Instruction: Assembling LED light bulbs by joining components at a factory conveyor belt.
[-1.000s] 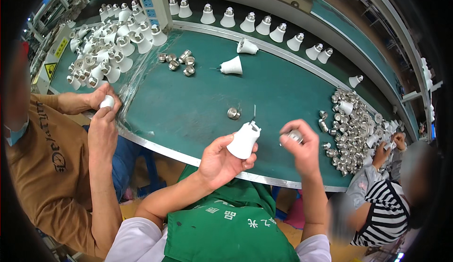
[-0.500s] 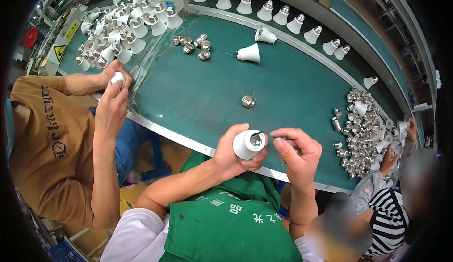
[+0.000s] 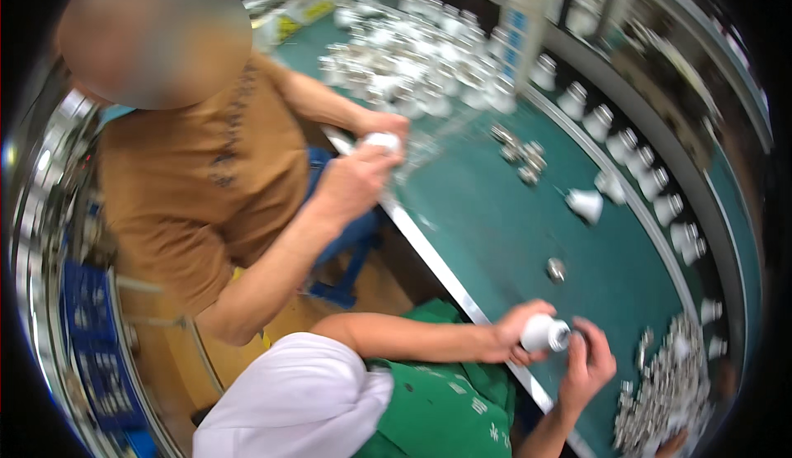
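Note:
My left hand (image 3: 507, 334) is closed around a white lamp housing (image 3: 538, 333), its narrow end facing my right hand. My right hand (image 3: 590, 365) is at that end, thumb and fingers drawn together. What it pinches is too blurred and small to make out. Past my hands, a single metal screw cap (image 3: 556, 271) lies on the green table (image 3: 478, 235). Farther back a white housing with thin wires (image 3: 586, 205) rests on its side, with another housing (image 3: 610, 186) beside it.
A co-worker in a brown shirt (image 3: 190, 219) sits at left, hands on a white part (image 3: 382, 141). Many finished-looking bulbs (image 3: 412, 54) crowd the far left. Bulbs (image 3: 621, 143) line the belt behind the rail. Metal caps (image 3: 664, 384) are heaped at right; several more (image 3: 521, 154) lie mid-table.
The view has swung left, so the table and my hands appear farther right and the co-worker shows more fully. My left hand still holds the housing; my right hand stays beside its end.

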Demonstrator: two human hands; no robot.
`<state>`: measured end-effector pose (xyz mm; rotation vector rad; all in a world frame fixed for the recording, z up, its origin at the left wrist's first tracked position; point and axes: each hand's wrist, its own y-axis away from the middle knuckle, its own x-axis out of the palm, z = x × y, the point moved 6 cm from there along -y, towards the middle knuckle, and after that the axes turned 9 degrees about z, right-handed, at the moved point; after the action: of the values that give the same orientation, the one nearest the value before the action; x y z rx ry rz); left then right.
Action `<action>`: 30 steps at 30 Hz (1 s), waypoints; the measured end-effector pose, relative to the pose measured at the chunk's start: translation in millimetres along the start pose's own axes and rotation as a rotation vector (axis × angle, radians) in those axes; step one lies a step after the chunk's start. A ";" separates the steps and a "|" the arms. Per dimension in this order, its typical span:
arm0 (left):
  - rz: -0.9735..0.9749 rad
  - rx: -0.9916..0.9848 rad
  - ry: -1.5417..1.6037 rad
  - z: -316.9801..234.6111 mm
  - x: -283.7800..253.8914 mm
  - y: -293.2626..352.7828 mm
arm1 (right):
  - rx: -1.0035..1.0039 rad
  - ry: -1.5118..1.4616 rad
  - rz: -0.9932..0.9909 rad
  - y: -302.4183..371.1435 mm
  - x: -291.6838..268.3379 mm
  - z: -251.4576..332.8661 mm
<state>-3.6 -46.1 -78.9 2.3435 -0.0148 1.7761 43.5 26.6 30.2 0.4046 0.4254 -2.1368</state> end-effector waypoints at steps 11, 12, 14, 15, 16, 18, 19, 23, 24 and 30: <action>-0.217 0.013 -0.248 2.3 -5.1 1.5 | -0.195 0.018 0.066 8.1 -6.1 -14.3; -0.213 0.014 -0.254 2.0 -2.0 1.9 | -0.200 0.019 0.062 9.9 -8.3 -19.7; -0.234 -0.026 -0.247 5.5 0.8 1.8 | -0.074 -0.109 0.066 13.0 -11.2 -40.8; -0.149 -0.065 -0.165 9.0 2.2 1.3 | -0.178 -0.079 0.034 17.1 -13.2 -36.7; -0.140 -0.079 -0.163 12.3 2.7 -0.8 | -0.169 -0.070 0.023 19.7 -15.0 -38.5; 0.052 0.106 -0.079 6.5 16.3 -1.6 | -0.241 -0.050 -0.057 27.4 -24.2 -35.0; 0.227 0.156 -0.065 1.0 27.1 3.7 | -0.157 -0.119 -0.107 29.2 -27.2 -38.1; 0.182 0.321 -0.338 -12.6 35.5 17.9 | -0.107 -0.229 -0.219 30.2 -32.4 -37.3; 0.115 0.397 -0.465 -17.1 29.6 19.6 | -0.084 -0.173 -0.232 23.7 -28.0 -32.4; 0.000 0.332 -0.324 -31.9 20.3 28.9 | -0.178 -0.733 -0.510 12.0 -54.5 -35.0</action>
<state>-32.1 -66.9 -46.9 2.8406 0.2497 1.4719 87.7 74.6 21.0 -0.6472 0.2996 -2.5094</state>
